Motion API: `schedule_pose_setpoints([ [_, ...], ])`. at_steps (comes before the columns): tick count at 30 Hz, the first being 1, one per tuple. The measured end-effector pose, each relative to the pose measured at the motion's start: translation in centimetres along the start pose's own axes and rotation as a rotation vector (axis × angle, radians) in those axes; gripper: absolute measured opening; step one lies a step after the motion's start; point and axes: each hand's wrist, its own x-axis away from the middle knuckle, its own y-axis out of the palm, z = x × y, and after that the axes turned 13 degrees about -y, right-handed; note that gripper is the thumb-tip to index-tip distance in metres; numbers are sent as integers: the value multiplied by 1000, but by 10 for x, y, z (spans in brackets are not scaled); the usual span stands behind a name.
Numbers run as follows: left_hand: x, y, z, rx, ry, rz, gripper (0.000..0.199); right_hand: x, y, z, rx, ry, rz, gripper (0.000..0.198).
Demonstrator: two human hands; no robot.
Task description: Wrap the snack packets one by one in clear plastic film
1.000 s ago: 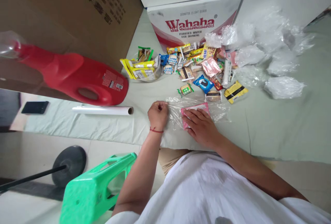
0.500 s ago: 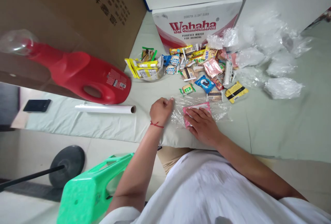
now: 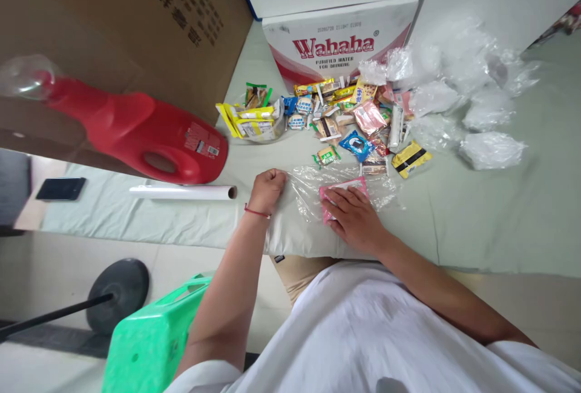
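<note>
A clear plastic bag [image 3: 305,190] lies flat near the table's front edge. My left hand [image 3: 269,190], closed, pinches its left end and draws it out. On top of the bag, or perhaps inside it, is a pink-edged packet [image 3: 323,192]. My right hand [image 3: 351,214] rests flat over this packet with fingers stretched, covering much of it. Just behind lie a small green-ended snack [image 3: 325,155], a blue snack packet [image 3: 357,145] and a yellow packet with a black band [image 3: 411,159].
Behind is a pile of wrapped snacks before a Wahaha carton [image 3: 338,42]. Crumpled clear plastic bundles [image 3: 492,151] lie right. Leftward are a red watering jug [image 3: 149,132], a white roll [image 3: 181,192] and a phone [image 3: 61,188]. A green stool [image 3: 149,332] stands below.
My left hand has moved left, pulling the bag's left end farther out. The right hand stays on the pink-edged packet. The whole view has shifted slightly.
</note>
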Motion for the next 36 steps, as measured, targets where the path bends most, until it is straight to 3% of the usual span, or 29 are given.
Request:
schedule_pose_setpoints([
  [7,-8,-31,3,47,-29,-196,25,0,-1,1,2,-3,-8,43],
  [13,-12,-37,1,-5,44,-146,27,-1,-2,0,6,3,-6,42],
  [15,-4,-36,-2,1,148,-7,24,-2,-3,0,5,2,-16,42],
  [18,16,-38,-8,-38,473,124,14,-2,-4,-1,-14,3,-36,44],
  [21,33,-38,-15,-215,827,-116,14,-2,-6,-1,-31,5,-37,46],
  [23,39,-33,-20,-367,973,-289,23,-2,-5,-1,-29,7,-31,45],
  [25,39,-26,-25,-510,1045,-362,27,-1,-5,0,-23,5,-27,44],
  [28,35,-22,-32,-624,1081,-330,25,0,-3,1,-14,-6,-23,44],
  [36,33,-44,-39,-510,1095,-282,27,0,-3,1,-6,-6,-18,44],
])
